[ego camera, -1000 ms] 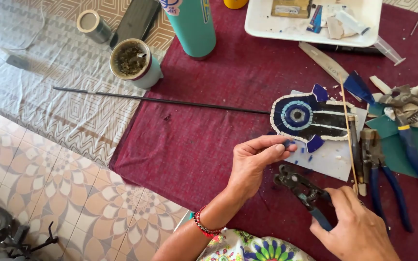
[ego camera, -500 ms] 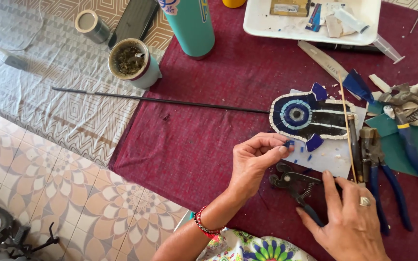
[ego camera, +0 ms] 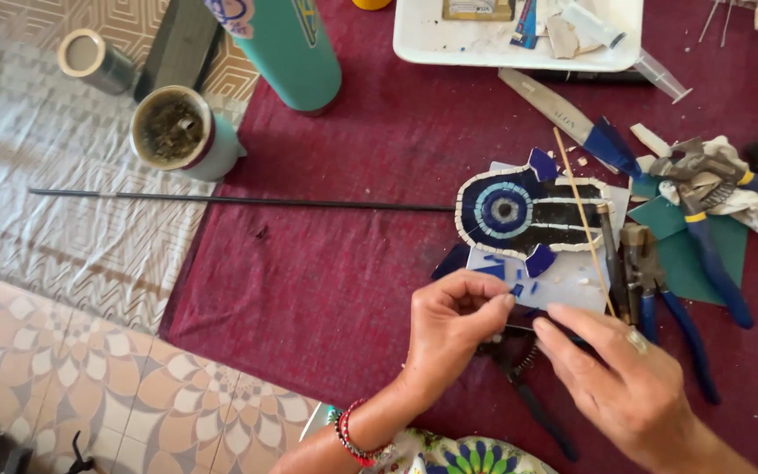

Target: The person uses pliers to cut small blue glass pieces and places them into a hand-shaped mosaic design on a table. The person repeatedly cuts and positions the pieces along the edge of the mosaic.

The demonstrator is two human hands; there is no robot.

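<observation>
Head view, looking down. Both forearms are cut off at the lower edge, and a patterned garment shows there only in part. The pliers [ego camera: 519,369] with dark handles lie on the maroon cloth [ego camera: 335,263] mostly hidden under the two hands; only the spring and one handle running toward the bottom edge can be seen. The left hand [ego camera: 449,329] has its fingers [ego camera: 484,309] pinched together, thumb against fingertips, at the near edge of the white sheet [ego camera: 563,285]; whatever sits in the pinch is too small to make out, possibly a blue chip, cannot tell. The right hand [ego camera: 625,382] is loosely extended, index finger reaching toward the left fingertips, just beside them; it grips nothing visible, and contact with the pliers beneath cannot be confirmed. The mosaic piece [ego camera: 528,211], a blue eye design with a pale border, rests on the white sheet just beyond the hands, with loose blue shards [ego camera: 537,261] at its near edge. A thin wooden stick [ego camera: 582,219] lies diagonally across it. Blue-handled pliers [ego camera: 660,281] lie to the right, a further pair [ego camera: 712,228] beyond on green sheet. A long black rod [ego camera: 239,201] runs left from the mosaic. The teal bottle [ego camera: 291,48] and white tray [ego camera: 519,39] are cropped by the top edge.
</observation>
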